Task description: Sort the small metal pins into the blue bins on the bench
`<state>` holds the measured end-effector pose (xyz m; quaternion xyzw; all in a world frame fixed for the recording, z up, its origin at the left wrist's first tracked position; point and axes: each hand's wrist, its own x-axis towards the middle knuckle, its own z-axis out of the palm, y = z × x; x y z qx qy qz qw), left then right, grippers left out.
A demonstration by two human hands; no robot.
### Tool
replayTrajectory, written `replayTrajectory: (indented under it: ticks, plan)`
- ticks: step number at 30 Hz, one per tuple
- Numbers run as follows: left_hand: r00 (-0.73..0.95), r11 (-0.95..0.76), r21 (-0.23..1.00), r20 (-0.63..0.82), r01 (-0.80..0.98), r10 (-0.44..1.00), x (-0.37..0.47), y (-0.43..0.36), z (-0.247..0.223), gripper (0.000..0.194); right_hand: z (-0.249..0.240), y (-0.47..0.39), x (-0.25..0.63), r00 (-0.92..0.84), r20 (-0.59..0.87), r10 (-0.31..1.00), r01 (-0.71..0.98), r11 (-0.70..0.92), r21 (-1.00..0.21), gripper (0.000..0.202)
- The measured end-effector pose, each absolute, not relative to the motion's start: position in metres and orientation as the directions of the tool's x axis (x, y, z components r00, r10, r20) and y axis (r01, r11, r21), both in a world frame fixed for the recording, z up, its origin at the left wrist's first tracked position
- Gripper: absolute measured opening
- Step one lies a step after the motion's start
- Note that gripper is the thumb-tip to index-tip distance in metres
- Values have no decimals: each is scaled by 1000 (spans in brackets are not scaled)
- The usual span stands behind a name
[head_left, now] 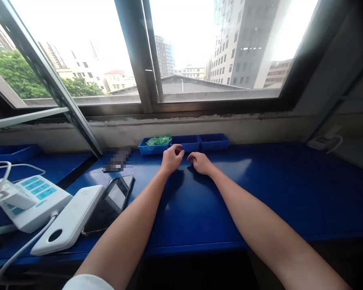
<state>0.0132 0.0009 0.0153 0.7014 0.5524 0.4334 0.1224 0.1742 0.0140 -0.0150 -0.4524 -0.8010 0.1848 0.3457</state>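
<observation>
Blue tabletop (278,189): left hand (172,158) partly hides middle tray (191,145); whether it or right hand (200,162) grips anything, I can't tell.

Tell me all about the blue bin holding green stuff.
The blue bin is a shallow, open-topped box, apparently plastic, sitting upright on the blue table below the window. Crumpled, shiny green material rises above its rim. A similar bin stands on its right. The left hand hides its near right corner; contact can't be judged.
</observation>
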Motion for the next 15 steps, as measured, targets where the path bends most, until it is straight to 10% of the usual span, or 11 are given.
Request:
replayTrajectory:
  ticks: [15]
  plan:
    - [264, -517, 528, 482, 674, 836, 12, -8, -8, 24, -10, 8, 173, -274, 469, 840, 493, 541, -681, 22]
